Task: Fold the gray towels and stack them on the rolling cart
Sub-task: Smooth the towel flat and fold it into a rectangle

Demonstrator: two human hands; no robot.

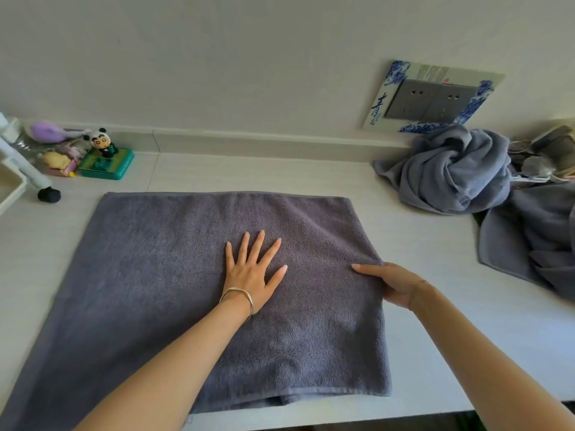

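Only a corner of the rolling cart (pixel 12 178) shows at the far left, its white tray cut off by the frame so its contents cannot be seen; one black caster (pixel 49 195) rests on the counter (pixel 420 244). Beside it, small toys crowd together against the wall, among them a panda figure (pixel 102 144) standing on a green box (pixel 107 166); the rest are hard to make out. A dark gray towel (pixel 155 275) lies spread flat in the middle of the counter, its near left corner running out of view. The left hand (pixel 252 272) presses flat on it, fingers spread wide, gripping nothing. The right hand (pixel 392 283) holds the towel's right edge, thumb on top, fingers hidden underneath. At the far right a crumpled lighter gray towel (pixel 454 172) sits heaped below a wall socket (pixel 432 101), and another gray towel (pixel 535 241) is cut off by the right edge. Bare counter lies open between the flat towel and these.
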